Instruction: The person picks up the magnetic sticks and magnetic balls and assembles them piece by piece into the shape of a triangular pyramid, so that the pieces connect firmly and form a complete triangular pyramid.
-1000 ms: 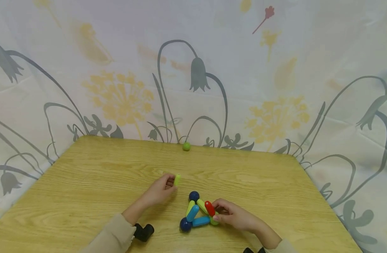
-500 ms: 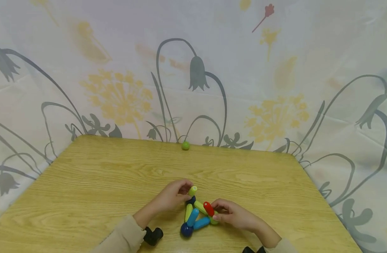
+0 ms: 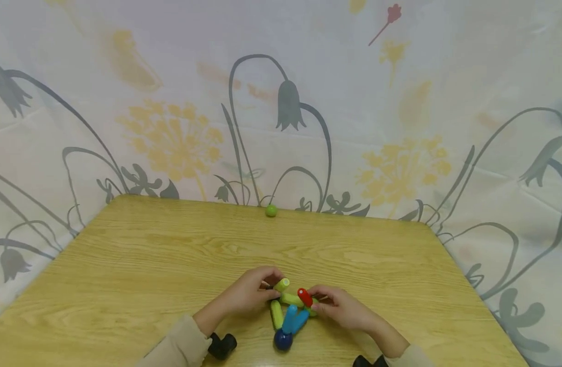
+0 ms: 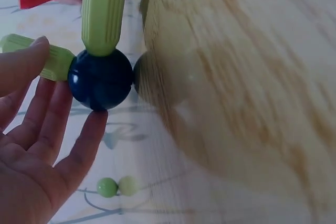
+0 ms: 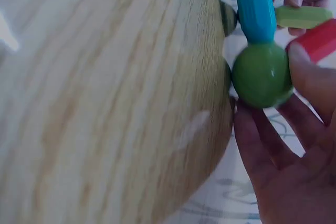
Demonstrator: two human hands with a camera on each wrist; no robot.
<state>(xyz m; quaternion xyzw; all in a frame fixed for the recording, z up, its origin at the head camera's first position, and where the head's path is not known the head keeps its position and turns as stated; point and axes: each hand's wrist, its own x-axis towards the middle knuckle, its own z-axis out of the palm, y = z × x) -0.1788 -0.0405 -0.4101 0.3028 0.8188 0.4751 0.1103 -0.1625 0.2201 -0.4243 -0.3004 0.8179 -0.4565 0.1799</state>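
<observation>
My left hand (image 3: 251, 292) pinches a lime-green rod (image 4: 58, 63) standing up from a dark blue ball (image 4: 101, 80); a fingertip touches that ball from beside. My right hand (image 3: 344, 307) grips a green ball (image 5: 261, 74), its thumb where a red rod (image 3: 304, 297) meets the ball. Between the hands lies a triangular frame of magnetic-looking rods and balls. Two lime-green rods run from the far blue ball, one of them (image 3: 277, 314) toward a nearer dark blue ball (image 3: 283, 340). From that nearer ball, one light blue rod (image 3: 289, 318) tilts upward and another (image 3: 301, 321) reaches the green ball.
A loose green ball (image 3: 271, 210) sits at the far edge of the wooden table (image 3: 171, 244). Behind it hangs a pale cloth (image 3: 345, 76) printed with flowers. Black wrist devices (image 3: 223, 346) show by both sleeves.
My left hand has brought the lime-green rod right and nearer, onto the far blue ball. The frame's near ball has shifted right and toward me. My right hand has stayed at the green ball.
</observation>
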